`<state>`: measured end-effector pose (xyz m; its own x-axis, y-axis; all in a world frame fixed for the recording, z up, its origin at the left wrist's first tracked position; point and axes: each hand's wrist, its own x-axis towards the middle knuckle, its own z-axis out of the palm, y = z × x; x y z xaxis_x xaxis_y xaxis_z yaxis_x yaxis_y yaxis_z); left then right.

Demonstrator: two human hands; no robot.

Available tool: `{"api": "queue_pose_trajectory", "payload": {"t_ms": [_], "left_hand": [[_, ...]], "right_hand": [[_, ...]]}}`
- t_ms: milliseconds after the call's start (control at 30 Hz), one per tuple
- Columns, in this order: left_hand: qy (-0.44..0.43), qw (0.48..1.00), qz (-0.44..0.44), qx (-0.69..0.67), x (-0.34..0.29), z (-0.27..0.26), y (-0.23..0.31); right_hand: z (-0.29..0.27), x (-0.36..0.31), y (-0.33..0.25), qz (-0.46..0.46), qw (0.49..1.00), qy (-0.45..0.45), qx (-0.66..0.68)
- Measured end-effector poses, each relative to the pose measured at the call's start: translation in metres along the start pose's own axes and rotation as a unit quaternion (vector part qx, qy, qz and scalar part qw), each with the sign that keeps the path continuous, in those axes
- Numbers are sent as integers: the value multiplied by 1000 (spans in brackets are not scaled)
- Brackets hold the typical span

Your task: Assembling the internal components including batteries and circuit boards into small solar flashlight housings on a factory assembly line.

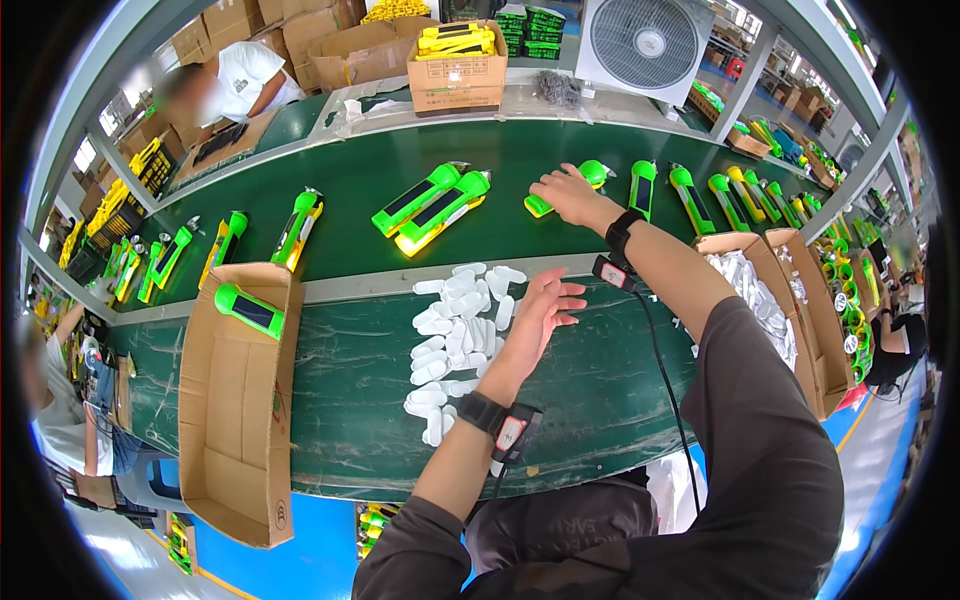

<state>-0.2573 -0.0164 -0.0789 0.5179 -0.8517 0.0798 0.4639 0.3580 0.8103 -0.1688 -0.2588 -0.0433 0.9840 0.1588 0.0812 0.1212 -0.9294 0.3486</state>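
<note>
Over the green belt, my right hand [573, 196] closes from above on a green flashlight [538, 206], covering its middle. The flashlight's rounded head shows past my fingers on the right. My left hand [540, 318] hovers above the near worktop with its fingers apart and nothing in them. Just left of it lies a loose pile of small white oval plastic pieces [460, 335]. Two green and yellow flashlights [440, 212] with dark panels lie side by side on the belt, left of my right hand. Another green flashlight [642, 190] lies to its right.
An open cardboard box [238, 420] at left has one green flashlight [250, 311] across it. At right, a carton [740, 245] contains white parts. More flashlights line the belt [350, 170]. Beyond stand a box of yellow flashlights [455, 88] and a fan [645, 45]. Other people sit at left.
</note>
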Motion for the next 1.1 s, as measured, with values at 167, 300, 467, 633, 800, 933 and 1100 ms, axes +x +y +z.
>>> {"api": "queue_pose_trajectory", "payload": {"t_ms": [167, 300, 467, 633, 800, 933, 1100], "left_hand": [[89, 993, -21, -70, 2, -1, -4], [120, 974, -37, -188, 6, -5, -3], [84, 961, -31, -261, -4, -8, 10], [-78, 955, -61, -280, -8, -6, 15], [73, 956, 35, -281, -3, -19, 6], [126, 969, 61, -204, 3, -14, 3], [100, 980, 51, -166, 1, 4, 12]], "right_hand": [[-23, -31, -23, -53, 997, 59, -8], [-73, -75, -43, -136, 982, 129, 20], [-130, -118, -85, -281, 942, 126, 135], [-119, -136, -122, -268, 929, 133, 220], [-128, -152, -125, -217, 906, 172, 320], [-119, -166, -151, 83, 801, 244, 540], [-103, -164, -161, 229, 781, 162, 559]]}}
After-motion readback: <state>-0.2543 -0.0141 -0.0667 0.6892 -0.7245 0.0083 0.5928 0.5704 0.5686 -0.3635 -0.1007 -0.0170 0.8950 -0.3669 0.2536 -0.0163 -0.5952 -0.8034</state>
